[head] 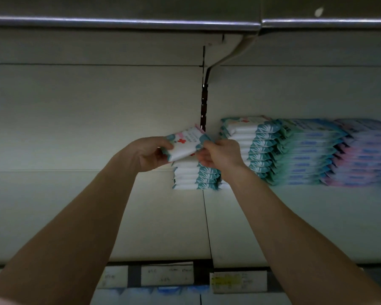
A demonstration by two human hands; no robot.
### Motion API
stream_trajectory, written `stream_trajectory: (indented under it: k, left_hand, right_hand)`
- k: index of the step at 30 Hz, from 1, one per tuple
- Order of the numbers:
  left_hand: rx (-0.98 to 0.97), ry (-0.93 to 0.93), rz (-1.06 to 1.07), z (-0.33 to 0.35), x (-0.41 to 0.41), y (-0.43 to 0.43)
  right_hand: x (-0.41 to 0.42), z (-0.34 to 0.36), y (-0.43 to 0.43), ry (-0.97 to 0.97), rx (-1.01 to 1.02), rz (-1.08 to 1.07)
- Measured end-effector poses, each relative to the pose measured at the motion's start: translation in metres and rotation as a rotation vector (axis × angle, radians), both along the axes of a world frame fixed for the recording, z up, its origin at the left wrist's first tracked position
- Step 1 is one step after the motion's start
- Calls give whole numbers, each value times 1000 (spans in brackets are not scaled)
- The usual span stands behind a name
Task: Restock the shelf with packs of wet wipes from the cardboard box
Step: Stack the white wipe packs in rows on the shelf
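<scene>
Pack (pixel 185 144), one, gripped by left hand (pixel 147 154), right hand (pixel 220 154).

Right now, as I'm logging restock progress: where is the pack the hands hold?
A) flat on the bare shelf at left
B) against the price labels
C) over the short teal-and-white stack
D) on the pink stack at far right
C: the left hand and right hand hold the tilted pack directly over the short teal-and-white stack, left of the taller stacks.
</scene>
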State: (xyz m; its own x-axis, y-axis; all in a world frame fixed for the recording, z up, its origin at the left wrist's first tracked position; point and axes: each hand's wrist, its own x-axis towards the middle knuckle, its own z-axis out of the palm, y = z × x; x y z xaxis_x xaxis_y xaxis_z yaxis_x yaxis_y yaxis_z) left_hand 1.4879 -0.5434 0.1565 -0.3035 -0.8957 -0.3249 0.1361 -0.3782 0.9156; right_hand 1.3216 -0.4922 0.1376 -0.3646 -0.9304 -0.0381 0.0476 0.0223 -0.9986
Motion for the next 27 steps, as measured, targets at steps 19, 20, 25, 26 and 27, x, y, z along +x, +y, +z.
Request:
stream_trajectory:
  k: [19, 20, 25, 26, 27]
  left_hand:
    - [-293, -668, 174, -21, -44, -20]
    - [-256, -638, 161, -21, -43, -17]
    - [-216, -592, 125, -16, -44, -11]
    - [-216, -590, 120, -16, -44, -10]
    - [-216, -593, 112, -16, -44, -11]
  right_hand:
    - [-22, -22, 11, 1540, -110, -93]
    - [-20, -25, 12, 1587, -109, -47]
    - [-16, -34, -2, 1720, -40, -41]
    - [-16, -34, -3, 1739, -39, -48]
    - [-16, -34, -2, 1755, -35, -50]
